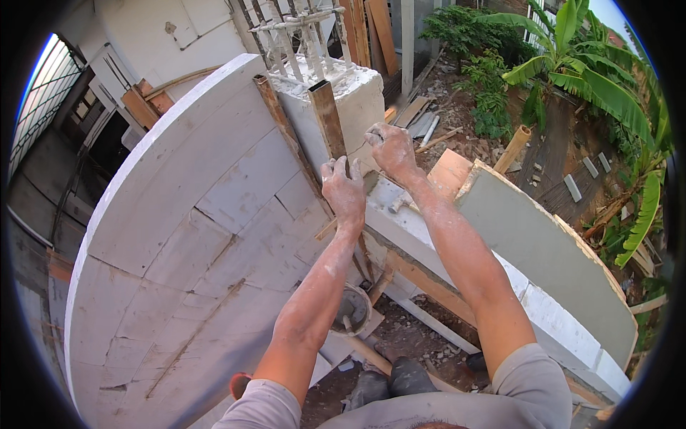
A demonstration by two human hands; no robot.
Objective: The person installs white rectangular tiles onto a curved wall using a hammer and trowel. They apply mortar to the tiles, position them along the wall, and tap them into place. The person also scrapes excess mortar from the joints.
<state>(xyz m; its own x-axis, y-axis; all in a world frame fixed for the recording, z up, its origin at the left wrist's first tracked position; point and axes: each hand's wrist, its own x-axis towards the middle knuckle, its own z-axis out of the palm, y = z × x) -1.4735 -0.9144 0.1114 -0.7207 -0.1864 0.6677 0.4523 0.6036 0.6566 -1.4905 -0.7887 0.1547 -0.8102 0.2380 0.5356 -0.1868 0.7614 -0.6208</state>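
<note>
A rusty, hollow rectangular metal tube [326, 118] stands upright in front of me, its open end at the top. My left hand [344, 191], coated in pale dust, is closed against the tube, fingers bent at its near side. The hand hides part of the tube below. To the right and slightly farther off, my right hand [393, 150] is raised above the low block wall with its fingers curled into a pinch. Whatever sits between those fingers is too small to make out. Behind both hands is a white block pillar [368, 100].
A tall pale block wall [207, 236] rises on the left, a narrow timber strip [286, 129] at its edge. A low wall [564, 336] with a grey plastered face [536, 229] runs along the right. A round bucket [351, 309] stands below. Rebar [300, 36] sticks up from the pillar.
</note>
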